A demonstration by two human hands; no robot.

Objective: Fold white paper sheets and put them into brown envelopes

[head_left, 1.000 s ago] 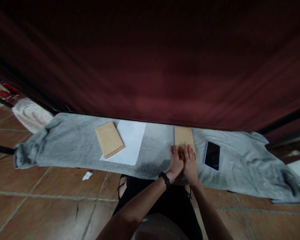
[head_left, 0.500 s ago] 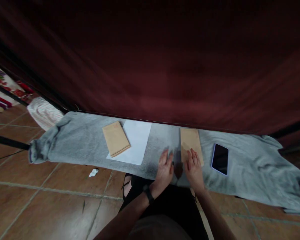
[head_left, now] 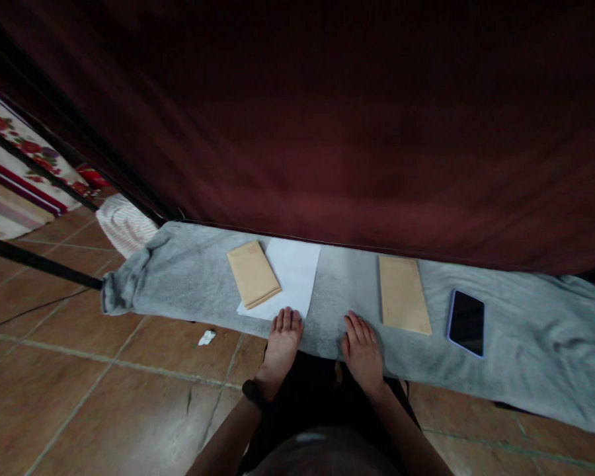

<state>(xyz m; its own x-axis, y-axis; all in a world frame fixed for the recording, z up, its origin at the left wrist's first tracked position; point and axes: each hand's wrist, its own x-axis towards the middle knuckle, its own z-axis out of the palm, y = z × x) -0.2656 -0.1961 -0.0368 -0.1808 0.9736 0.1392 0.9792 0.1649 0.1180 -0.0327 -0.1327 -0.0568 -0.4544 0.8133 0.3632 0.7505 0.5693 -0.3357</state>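
My left hand [head_left: 283, 341] is open, its fingers laid out at the lower edge of a white paper sheet [head_left: 299, 264]. A small stack of brown envelopes [head_left: 253, 273] lies partly over that sheet, beyond my fingertips. My right hand [head_left: 363, 352] rests open on the grey cloth [head_left: 347, 284], fingers stretched forward and holding nothing. To the right of it lies a single brown envelope [head_left: 403, 294], flat and apart from my fingers.
A phone [head_left: 467, 322] with a dark screen lies right of the single envelope. Dark red fabric [head_left: 327, 165] rises behind the cloth-covered surface. Black bars [head_left: 39, 261] stand at the left. A crumpled white scrap [head_left: 207, 338] is on the tiled floor [head_left: 104, 403].
My right hand has come off the single envelope onto the cloth at its left. My left hand has moved left to the paper's edge. The view has shifted left.
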